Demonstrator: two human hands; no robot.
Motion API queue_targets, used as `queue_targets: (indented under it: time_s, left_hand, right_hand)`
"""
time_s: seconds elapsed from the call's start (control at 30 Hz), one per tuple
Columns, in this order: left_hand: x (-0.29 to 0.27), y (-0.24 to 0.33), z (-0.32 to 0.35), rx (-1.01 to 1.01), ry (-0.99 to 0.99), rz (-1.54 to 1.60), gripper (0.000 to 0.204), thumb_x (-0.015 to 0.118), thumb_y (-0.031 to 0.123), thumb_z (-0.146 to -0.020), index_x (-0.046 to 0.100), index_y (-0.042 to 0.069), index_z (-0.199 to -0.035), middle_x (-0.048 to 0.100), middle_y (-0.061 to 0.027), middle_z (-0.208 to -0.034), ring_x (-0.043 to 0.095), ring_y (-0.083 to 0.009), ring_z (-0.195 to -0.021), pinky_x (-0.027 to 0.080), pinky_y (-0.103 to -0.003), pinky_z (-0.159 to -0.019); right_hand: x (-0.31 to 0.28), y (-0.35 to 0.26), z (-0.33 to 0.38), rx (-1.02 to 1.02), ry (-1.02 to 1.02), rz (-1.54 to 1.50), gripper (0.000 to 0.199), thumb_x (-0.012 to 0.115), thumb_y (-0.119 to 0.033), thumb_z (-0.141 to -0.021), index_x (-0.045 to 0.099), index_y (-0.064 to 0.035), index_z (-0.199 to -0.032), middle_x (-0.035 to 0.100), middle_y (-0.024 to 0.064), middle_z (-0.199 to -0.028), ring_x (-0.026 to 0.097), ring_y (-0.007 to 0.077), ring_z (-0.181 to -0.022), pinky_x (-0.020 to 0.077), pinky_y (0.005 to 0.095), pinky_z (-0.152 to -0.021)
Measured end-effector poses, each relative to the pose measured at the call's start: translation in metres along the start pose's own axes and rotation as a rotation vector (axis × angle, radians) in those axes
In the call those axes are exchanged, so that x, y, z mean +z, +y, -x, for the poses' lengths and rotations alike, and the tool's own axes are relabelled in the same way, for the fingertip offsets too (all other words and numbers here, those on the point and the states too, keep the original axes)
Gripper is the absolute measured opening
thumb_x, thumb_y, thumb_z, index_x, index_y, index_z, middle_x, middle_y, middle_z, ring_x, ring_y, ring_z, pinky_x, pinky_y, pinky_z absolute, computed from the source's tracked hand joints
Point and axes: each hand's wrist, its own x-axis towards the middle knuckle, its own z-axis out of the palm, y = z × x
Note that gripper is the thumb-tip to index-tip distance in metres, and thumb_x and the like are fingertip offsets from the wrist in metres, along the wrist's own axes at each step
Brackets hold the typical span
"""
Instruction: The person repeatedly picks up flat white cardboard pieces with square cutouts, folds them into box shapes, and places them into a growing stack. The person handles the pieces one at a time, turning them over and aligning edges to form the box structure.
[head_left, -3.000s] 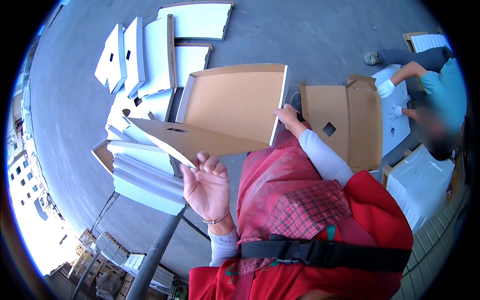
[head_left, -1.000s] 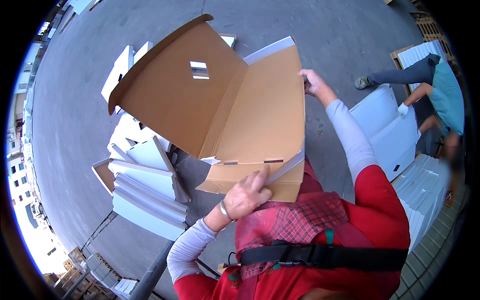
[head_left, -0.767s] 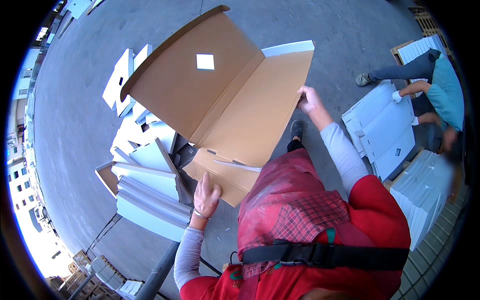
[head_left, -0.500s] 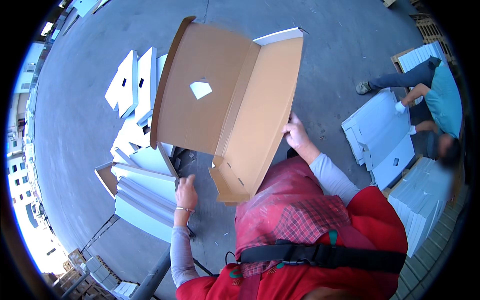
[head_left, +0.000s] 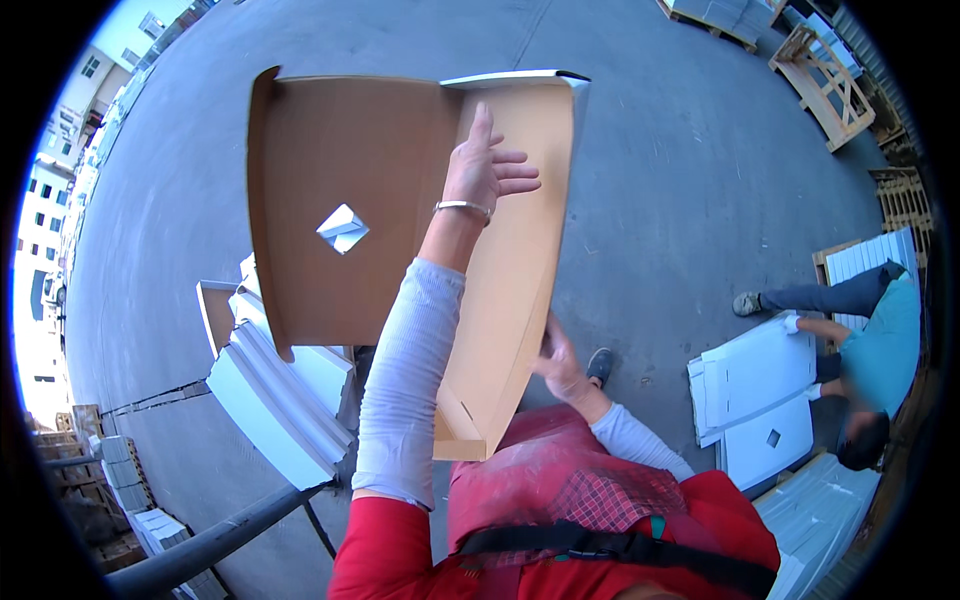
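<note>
A large, partly folded cardboard box (head_left: 512,260), brown inside and white outside, stands open in front of me. Its wide lid panel (head_left: 350,150) spreads to the left and has a diamond-shaped hole in it. A white-edged end flap shows at the far end, and the near end is folded up into a short wall. My left hand (head_left: 485,168) is stretched over the far part of the box, fingers spread, holding nothing. At the right side wall, my right hand (head_left: 568,368) grips the edge; some of its fingers are hidden behind the cardboard.
White cardboard blanks (head_left: 275,390) lean at the left, beside a dark metal bar (head_left: 220,530). On the right a co-worker in a teal shirt (head_left: 885,345) bends over white cardboard sheets (head_left: 755,375). Wooden pallets (head_left: 825,95) stand at the far right.
My left hand has gone from beside the white blanks at lower left up over the far end of the box. The box has shifted left in view; my right hand stays on its edge.
</note>
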Motion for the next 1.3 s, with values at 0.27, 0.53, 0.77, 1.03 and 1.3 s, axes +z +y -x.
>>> queue_targets:
  time_s: [0.27, 0.53, 0.77, 1.03, 1.3]
  left_hand:
    - [0.000, 0.076, 0.005, 0.191, 0.367, 0.132, 0.010, 0.063, 0.003, -0.074, 0.059, -0.004, -0.080, 0.057, -0.0129, -0.068, 0.058, -0.0224, -0.050, 0.046, -0.037, -0.042]
    - [-0.078, -0.119, 0.088, 0.268, 0.280, -0.533, 0.043, 0.062, 0.006, -0.068, 0.049, -0.009, -0.106, 0.061, -0.0239, -0.088, 0.063, -0.0351, -0.081, 0.051, -0.044, -0.071]
    - [-0.097, -0.218, 0.147, -0.046, -0.106, -1.133, 0.051, 0.057, 0.005, -0.069, 0.045, -0.006, -0.117, 0.060, -0.0271, -0.086, 0.060, -0.0459, -0.085, 0.049, -0.049, -0.076]
    - [-0.097, -0.246, 0.158, -0.255, 0.002, -0.574, 0.039, 0.062, 0.029, -0.088, 0.061, -0.005, -0.107, 0.064, -0.0129, -0.089, 0.061, -0.0224, -0.080, 0.048, -0.035, -0.071]
    - [-0.072, -0.196, 0.215, -0.687, 0.088, -0.275, 0.044, 0.041, 0.044, -0.099, 0.055, 0.004, -0.112, 0.061, -0.0095, -0.091, 0.063, -0.0216, -0.081, 0.053, -0.035, -0.070]
  right_hand:
    - [0.012, 0.036, -0.001, -0.012, -0.320, 0.621, 0.092, 0.070, -0.011, -0.079, 0.013, -0.0025, -0.151, 0.040, 0.0207, -0.144, 0.044, 0.0274, -0.131, 0.0338, 0.0363, -0.108]
    - [-0.024, -0.016, -0.073, 0.078, 0.106, 0.424, 0.068, 0.060, -0.042, -0.092, 0.040, 0.0052, -0.137, 0.056, 0.0160, -0.124, 0.061, 0.0199, -0.100, 0.0491, 0.0349, -0.083]
    - [-0.040, 0.001, -0.087, 0.152, 0.241, 1.447, 0.046, 0.072, -0.037, -0.080, 0.057, 0.0069, -0.082, 0.062, 0.0182, -0.079, 0.064, 0.0183, -0.069, 0.0492, 0.0300, -0.056]
    - [-0.047, -0.002, -0.050, 0.482, 0.250, 0.656, 0.025, 0.066, -0.014, -0.081, 0.059, 0.0082, -0.090, 0.063, 0.0116, -0.080, 0.064, 0.0178, -0.065, 0.0549, 0.0306, -0.054]
    - [-0.047, -0.018, -0.033, 0.526, 0.088, 0.520, 0.023, 0.062, -0.012, -0.083, 0.060, 0.0072, -0.095, 0.064, 0.0107, -0.077, 0.065, 0.0172, -0.066, 0.0555, 0.0293, -0.053]
